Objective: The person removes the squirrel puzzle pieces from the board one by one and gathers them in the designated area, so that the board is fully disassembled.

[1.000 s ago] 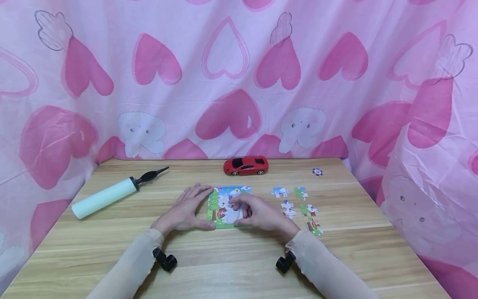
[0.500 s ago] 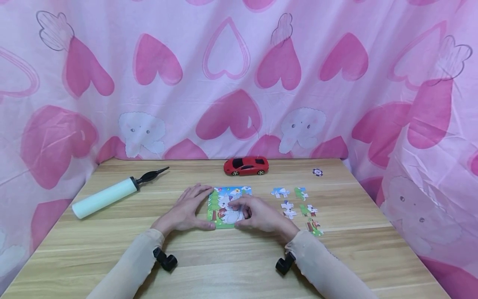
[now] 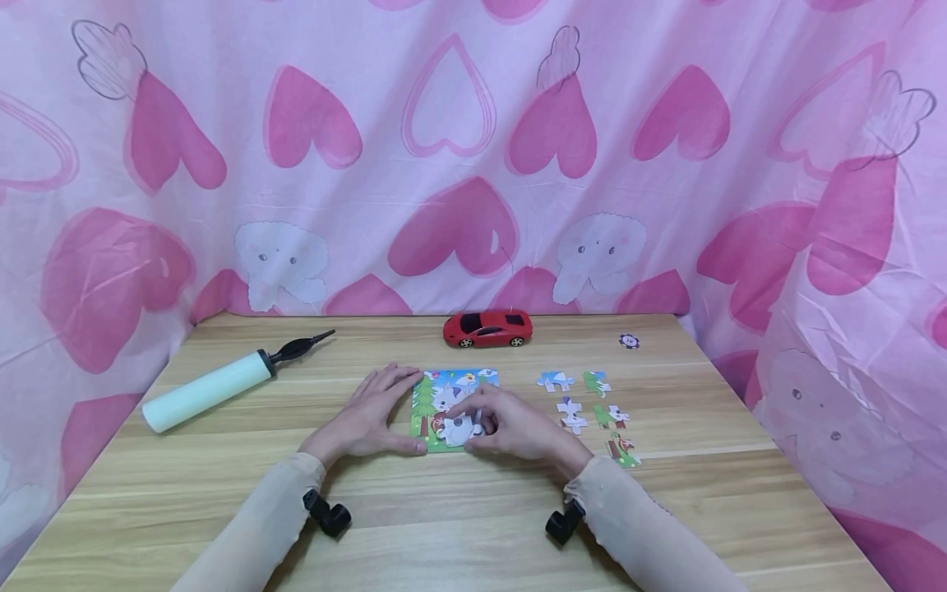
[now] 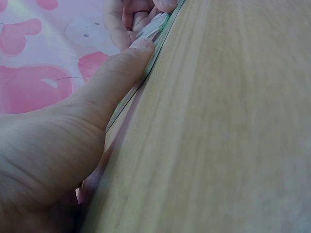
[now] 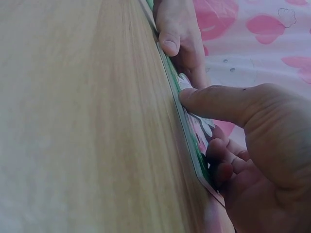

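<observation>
A jigsaw puzzle board [image 3: 425,400] with a white animal and green trees lies flat on the wooden table, its picture partly covered by my right hand. Along the board's left side rests my left hand [image 3: 367,417], fingers extended, its thumb at the lower left corner. My right hand [image 3: 518,423] bends over the board's lower right part. Its index finger and thumb pinch a white puzzle piece [image 3: 460,430], which looks slightly tilted up from the board. In the right wrist view the piece [image 5: 206,125] shows beneath the thumb, while the other fingers curl behind it.
Several loose puzzle pieces [image 3: 571,413] lie right of the board. A red toy car [image 3: 488,328] stands behind it, and a small round chip [image 3: 629,340] lies back right. At left is a pale green hand pump [image 3: 210,391]. A pink heart-print curtain [image 3: 459,238] surrounds the table.
My right index finger has slid down and slightly left across the board, and the white piece there has come up at a tilt. My left hand has stayed put.
</observation>
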`<state>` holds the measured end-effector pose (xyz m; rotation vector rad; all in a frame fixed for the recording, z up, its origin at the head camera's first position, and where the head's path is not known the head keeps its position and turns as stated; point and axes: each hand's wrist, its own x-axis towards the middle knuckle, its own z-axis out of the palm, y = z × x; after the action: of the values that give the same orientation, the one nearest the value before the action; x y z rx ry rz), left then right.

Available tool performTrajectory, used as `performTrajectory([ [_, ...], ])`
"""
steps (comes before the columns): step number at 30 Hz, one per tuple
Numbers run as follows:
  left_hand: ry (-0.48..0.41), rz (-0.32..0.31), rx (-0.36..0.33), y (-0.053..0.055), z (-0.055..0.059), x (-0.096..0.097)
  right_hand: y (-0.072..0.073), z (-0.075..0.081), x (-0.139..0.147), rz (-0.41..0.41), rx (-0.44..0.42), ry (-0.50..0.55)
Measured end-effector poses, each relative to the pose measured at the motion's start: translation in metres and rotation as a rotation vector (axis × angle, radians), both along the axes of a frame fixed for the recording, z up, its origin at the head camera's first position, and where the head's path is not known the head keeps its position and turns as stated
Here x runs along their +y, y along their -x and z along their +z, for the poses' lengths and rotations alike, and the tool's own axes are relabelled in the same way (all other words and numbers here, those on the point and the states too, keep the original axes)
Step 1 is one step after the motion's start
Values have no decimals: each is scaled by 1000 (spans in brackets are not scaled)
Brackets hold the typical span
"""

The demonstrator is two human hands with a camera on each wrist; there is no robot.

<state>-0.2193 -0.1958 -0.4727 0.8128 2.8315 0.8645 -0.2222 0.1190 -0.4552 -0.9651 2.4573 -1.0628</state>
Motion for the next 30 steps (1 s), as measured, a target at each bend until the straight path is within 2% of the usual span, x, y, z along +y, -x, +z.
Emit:
performTrajectory([
  [21, -1, 3, -12, -1, 1, 1, 0, 0, 1, 15, 15, -25],
  [30, 0, 2, -13, 0, 1, 0, 0, 4, 2, -42, 5, 3],
])
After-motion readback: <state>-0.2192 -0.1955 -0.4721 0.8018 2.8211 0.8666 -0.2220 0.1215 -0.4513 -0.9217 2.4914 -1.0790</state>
